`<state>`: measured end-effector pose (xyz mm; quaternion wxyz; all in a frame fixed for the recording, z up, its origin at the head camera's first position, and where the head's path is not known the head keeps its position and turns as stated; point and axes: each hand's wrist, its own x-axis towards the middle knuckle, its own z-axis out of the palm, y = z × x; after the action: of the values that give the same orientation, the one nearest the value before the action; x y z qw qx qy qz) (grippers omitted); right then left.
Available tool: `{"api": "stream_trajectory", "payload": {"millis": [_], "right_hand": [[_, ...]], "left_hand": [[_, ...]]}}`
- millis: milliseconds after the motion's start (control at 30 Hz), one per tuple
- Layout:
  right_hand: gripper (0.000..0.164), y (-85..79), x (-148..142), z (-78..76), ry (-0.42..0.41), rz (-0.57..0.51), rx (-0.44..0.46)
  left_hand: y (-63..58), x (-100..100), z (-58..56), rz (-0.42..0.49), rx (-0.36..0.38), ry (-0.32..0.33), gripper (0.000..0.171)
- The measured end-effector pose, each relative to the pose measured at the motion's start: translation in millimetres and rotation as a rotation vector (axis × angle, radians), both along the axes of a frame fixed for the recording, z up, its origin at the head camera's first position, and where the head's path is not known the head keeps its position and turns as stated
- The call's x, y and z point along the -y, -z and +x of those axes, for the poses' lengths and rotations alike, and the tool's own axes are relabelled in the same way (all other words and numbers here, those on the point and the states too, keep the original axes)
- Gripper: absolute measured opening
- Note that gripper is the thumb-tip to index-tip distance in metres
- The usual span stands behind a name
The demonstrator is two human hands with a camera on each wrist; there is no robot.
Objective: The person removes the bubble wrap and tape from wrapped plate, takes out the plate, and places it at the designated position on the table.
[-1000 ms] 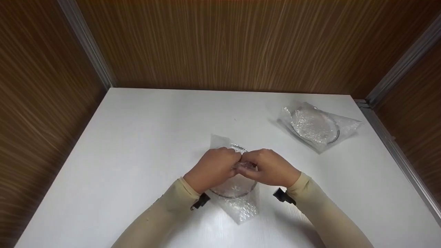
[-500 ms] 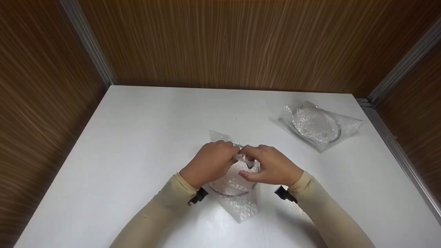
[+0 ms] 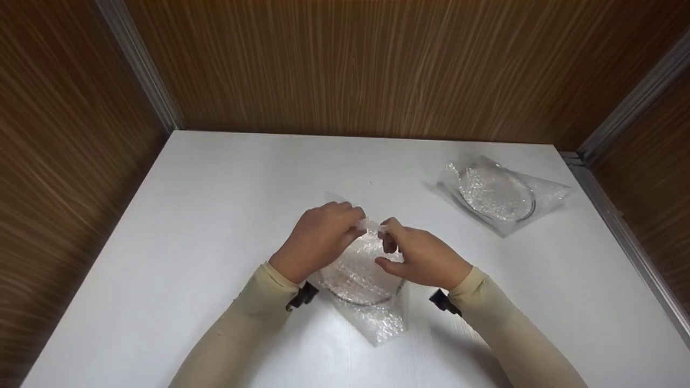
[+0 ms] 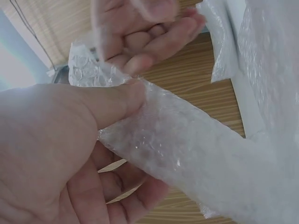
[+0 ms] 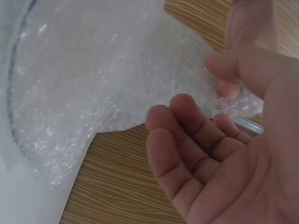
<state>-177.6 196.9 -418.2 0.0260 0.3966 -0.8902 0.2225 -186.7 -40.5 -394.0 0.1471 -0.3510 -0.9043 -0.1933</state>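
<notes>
A clear bubble wrap bag (image 3: 361, 269) with a round, dark-rimmed item inside lies in front of me on the white table. My left hand (image 3: 323, 237) pinches the bag's far edge between thumb and fingers; the left wrist view shows the thumb on top of the bubble wrap (image 4: 187, 140). At the right of that edge is my right hand (image 3: 423, 256), its thumb apart from its loosely bent fingers. In the right wrist view these fingers (image 5: 161, 144) are beside the bubble wrap (image 5: 93, 70), and I cannot tell whether the forefinger touches it.
A second bubble wrap bag (image 3: 496, 194), also with a round rimmed item inside, lies at the back right of the white table (image 3: 226, 183). Wood-grain panels (image 3: 323, 64) close off the back and both sides.
My left hand has moved up and to the left, lifting the bag's edge with it. The right hand's thumb and fingers have come apart, and the hands are farther from each other.
</notes>
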Motion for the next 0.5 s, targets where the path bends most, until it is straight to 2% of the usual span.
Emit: {"api": "stream_trajectory", "payload": {"millis": [167,267,500], "right_hand": [[0.017,6.1,3,-0.5,-0.153,0.105,-0.023],[0.019,8.2,6,0.9,-0.216,0.134,0.01],[0.035,12.6,7,4.4,-0.196,0.21,0.129]], "left_hand": [[-2.4,5,-3.9,0.046,-0.012,-0.034,0.018],[-3.6,8,-5.9,0.063,-0.012,-0.053,0.018],[-2.5,12,-9.8,0.145,0.01,-0.092,0.02]]}}
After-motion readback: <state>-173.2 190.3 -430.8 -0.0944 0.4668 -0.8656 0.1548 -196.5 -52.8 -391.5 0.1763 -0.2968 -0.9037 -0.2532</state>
